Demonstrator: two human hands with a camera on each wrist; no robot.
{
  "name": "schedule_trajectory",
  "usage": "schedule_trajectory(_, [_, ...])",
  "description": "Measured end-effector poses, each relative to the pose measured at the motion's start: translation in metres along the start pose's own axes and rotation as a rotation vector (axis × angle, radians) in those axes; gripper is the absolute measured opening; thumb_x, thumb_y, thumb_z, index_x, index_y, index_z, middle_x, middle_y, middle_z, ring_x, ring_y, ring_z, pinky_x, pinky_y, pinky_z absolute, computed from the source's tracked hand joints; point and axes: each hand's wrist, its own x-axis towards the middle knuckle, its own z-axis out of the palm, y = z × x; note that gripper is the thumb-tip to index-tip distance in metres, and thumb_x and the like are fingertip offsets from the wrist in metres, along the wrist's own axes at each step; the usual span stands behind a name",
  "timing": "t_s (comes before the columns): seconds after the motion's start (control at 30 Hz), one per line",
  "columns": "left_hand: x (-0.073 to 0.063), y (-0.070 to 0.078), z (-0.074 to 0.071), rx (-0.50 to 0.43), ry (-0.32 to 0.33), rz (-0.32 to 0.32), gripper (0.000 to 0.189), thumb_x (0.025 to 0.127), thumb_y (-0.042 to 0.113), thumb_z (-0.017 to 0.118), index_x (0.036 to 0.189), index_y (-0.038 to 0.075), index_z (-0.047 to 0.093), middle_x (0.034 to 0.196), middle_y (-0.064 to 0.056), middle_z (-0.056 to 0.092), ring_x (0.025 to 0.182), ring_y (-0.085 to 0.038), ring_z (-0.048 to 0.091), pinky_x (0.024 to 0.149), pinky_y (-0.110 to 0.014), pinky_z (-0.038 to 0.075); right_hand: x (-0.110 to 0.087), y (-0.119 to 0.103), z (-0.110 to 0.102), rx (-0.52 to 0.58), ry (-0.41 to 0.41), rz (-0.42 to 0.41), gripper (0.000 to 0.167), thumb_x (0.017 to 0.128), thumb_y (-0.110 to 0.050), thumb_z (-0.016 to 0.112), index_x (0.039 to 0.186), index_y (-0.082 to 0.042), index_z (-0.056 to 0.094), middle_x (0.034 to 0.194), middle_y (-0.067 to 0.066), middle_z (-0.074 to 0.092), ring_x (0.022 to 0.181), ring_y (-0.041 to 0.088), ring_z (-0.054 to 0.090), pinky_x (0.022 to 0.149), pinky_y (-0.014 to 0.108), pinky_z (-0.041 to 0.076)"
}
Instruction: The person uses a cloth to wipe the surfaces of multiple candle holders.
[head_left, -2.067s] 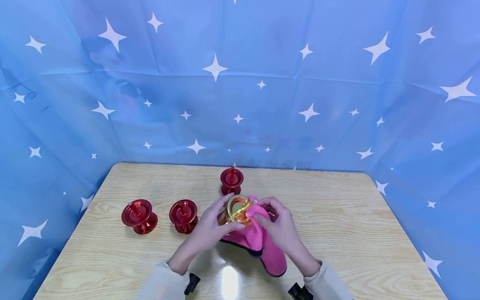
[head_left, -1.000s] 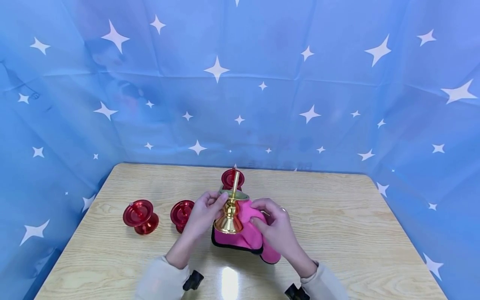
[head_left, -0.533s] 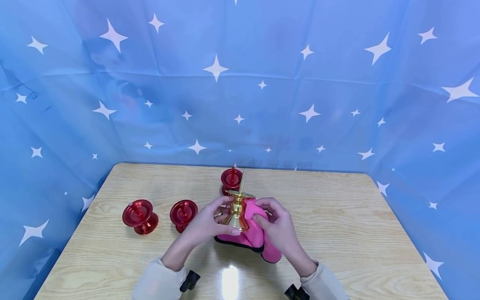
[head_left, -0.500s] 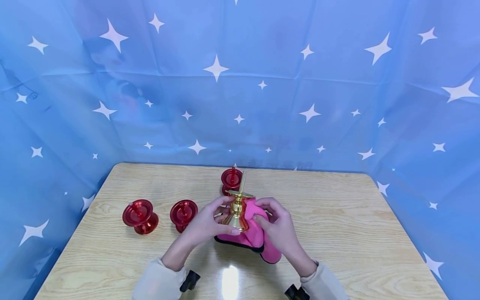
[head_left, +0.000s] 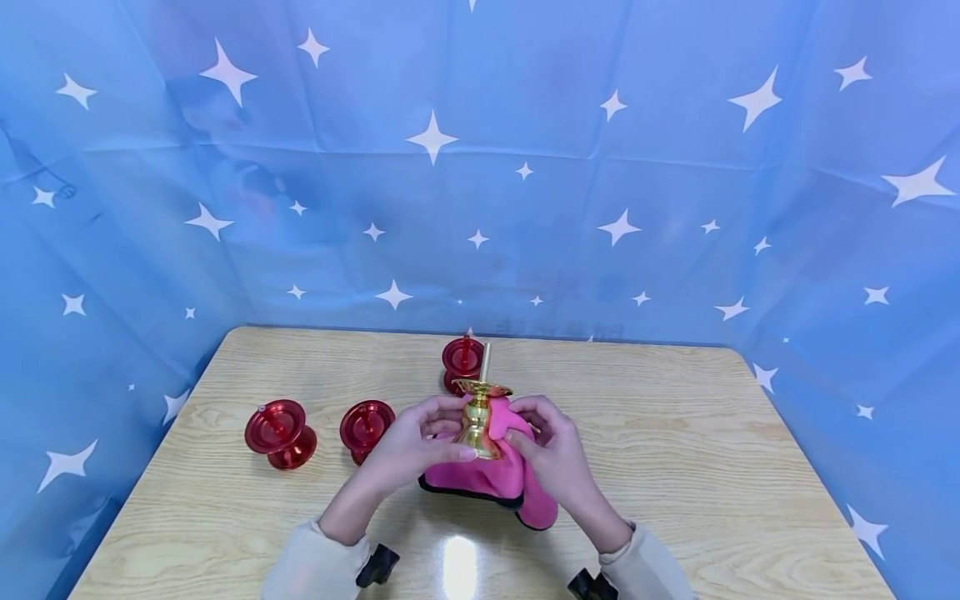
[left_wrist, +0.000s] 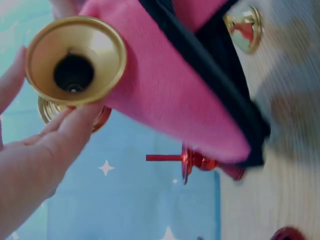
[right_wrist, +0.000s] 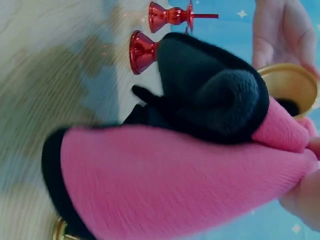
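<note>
My left hand (head_left: 412,446) grips a gold candle holder (head_left: 477,425) by its side, thumb near the flared foot. It stands nearly upright in the air, with a thin stem rising from its dish. The left wrist view looks into the hollow underside of the foot (left_wrist: 107,45). My right hand (head_left: 553,446) pinches a pink cloth (head_left: 480,477) with black edging and presses it against the holder's right side. The cloth hangs below both hands; its dark grey lining (right_wrist: 200,95) shows in the right wrist view.
Red candle holders stand on the wooden table (head_left: 675,467): one at far left (head_left: 277,429), one beside my left hand (head_left: 366,425), one behind the gold holder (head_left: 461,357). Another gold piece (left_wrist: 245,30) rests on the table, hidden in the head view. A blue starry curtain (head_left: 525,208) hangs behind.
The gold candle holder has turned from tipped towards the camera to nearly upright. My left hand has shifted its hold from the rim to lower on the side. The cloth stays against it.
</note>
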Motion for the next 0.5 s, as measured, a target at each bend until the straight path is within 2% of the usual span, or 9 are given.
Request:
schedule_trajectory(0.13, [0.0,-0.0004,0.005,0.154,0.069,0.009,0.057,0.072,0.012,0.077,0.121,-0.003,0.05,0.114,-0.015,0.056,0.102,-0.029,0.057,0.084,-0.033,0.05,0.0003,-0.0015,0.0019,0.027,-0.019,-0.107,0.03,0.073,0.024,0.056,0.097,0.007,0.057,0.099,0.018,0.055,0.088,0.014,0.057,0.073,0.022,0.05])
schedule_trajectory(0.23, [0.0004,-0.0021,0.0062,0.207,0.092,0.006,0.058,0.072,0.011,0.077,0.121,-0.002,0.05,0.113,-0.014,0.056,0.101,-0.028,0.057,0.085,-0.033,0.049,0.0005,-0.0024,0.0029,0.048,-0.047,-0.185,0.03,0.073,0.023,0.057,0.097,0.006,0.057,0.097,0.019,0.054,0.087,0.014,0.057,0.074,0.022,0.05])
schedule_trajectory(0.37, [0.0001,-0.0038,0.0033,0.153,0.066,-0.001,0.054,0.076,0.01,0.074,0.122,-0.002,0.049,0.114,-0.014,0.056,0.104,-0.03,0.056,0.082,-0.031,0.051,0.0011,-0.0011,0.003,0.037,-0.063,-0.238,0.031,0.072,0.024,0.057,0.098,0.006,0.057,0.096,0.019,0.055,0.085,0.013,0.057,0.072,0.021,0.051])
schedule_trajectory(0.5, [-0.0009,-0.0041,-0.0021,0.047,0.013,-0.006,0.052,0.08,0.011,0.07,0.125,-0.003,0.047,0.118,-0.016,0.053,0.108,-0.031,0.052,0.08,-0.03,0.051,0.0015,0.0024,0.002,0.026,-0.054,-0.211,0.033,0.07,0.027,0.055,0.097,0.007,0.056,0.098,0.019,0.055,0.086,0.013,0.057,0.071,0.024,0.051])
